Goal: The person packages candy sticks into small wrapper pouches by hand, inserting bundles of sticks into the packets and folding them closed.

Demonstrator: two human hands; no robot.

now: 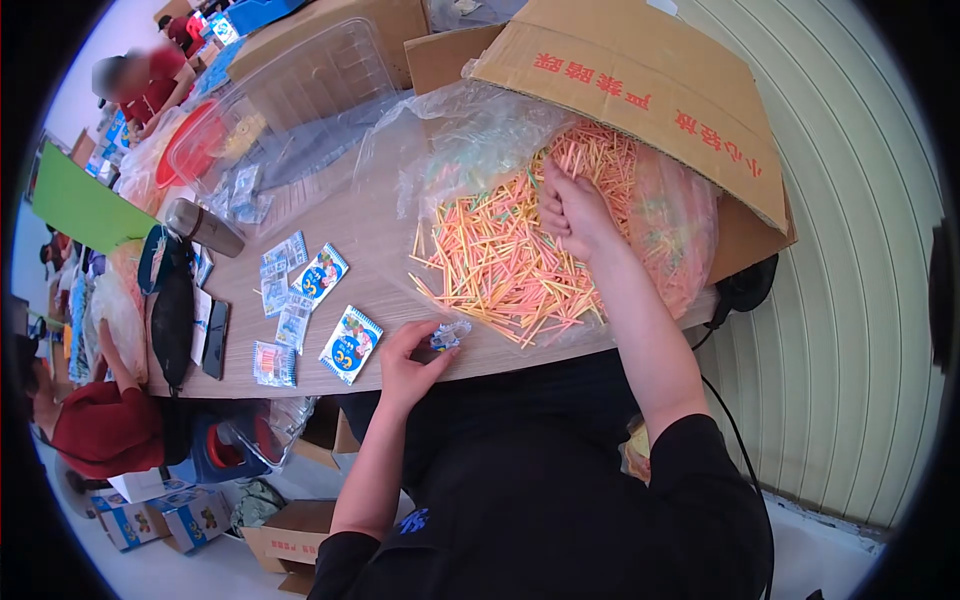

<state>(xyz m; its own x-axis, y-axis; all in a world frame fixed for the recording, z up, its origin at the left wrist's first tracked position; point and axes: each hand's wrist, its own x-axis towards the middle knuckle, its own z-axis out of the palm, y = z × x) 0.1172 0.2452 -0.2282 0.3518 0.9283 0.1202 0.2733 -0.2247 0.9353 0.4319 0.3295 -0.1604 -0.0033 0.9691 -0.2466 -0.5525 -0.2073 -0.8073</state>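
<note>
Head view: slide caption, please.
Left hand at a small packet, right hand over loose coloured sticks by an open cardboard box.

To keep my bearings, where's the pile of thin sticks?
In the head view, the stick pile lies right of centre at the mouth of the cardboard box, with the right hand over it.

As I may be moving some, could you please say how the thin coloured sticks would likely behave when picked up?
The sticks look slender and straight, so each is probably light and fairly stiff, perhaps easily snapped. Lying loose and crisscrossed beside the right hand, they would likely slide over one another, and some might drop from a handful.
</note>
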